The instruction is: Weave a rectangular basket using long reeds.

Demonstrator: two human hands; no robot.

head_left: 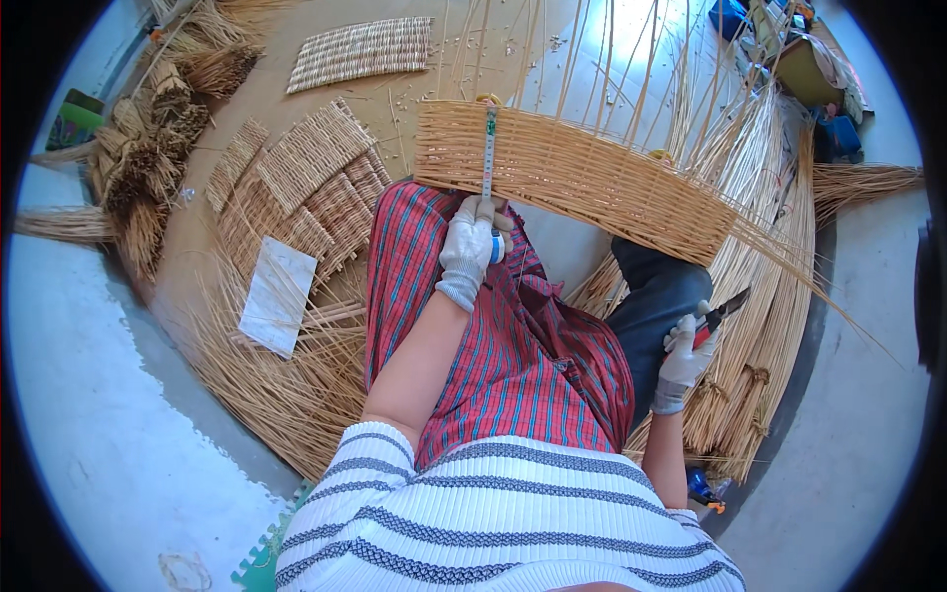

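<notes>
A curved, woven wicker panel (pixel 582 173) rests across my knees, with long bare stakes rising from its far edge. My gloved left hand (pixel 473 242) is closed around a tape measure (pixel 496 247). The tape's pale blade (pixel 488 148) runs from that hand across the panel's width, up to its far edge near the left end. Off to the right, beside my right knee, my gloved right hand (pixel 684 357) grips red-handled pruning shears (pixel 712 321). Their dark blades point away to the upper right, apart from the panel.
Finished woven panels (pixel 306 187) overlap at the left, and another panel (pixel 360 51) lies farther back. A white sheet (pixel 278 296) sits on loose wicker rods (pixel 286 395). Long rod bundles (pixel 760 365) lie at the right; several tied bundles (pixel 148 148) line the far left.
</notes>
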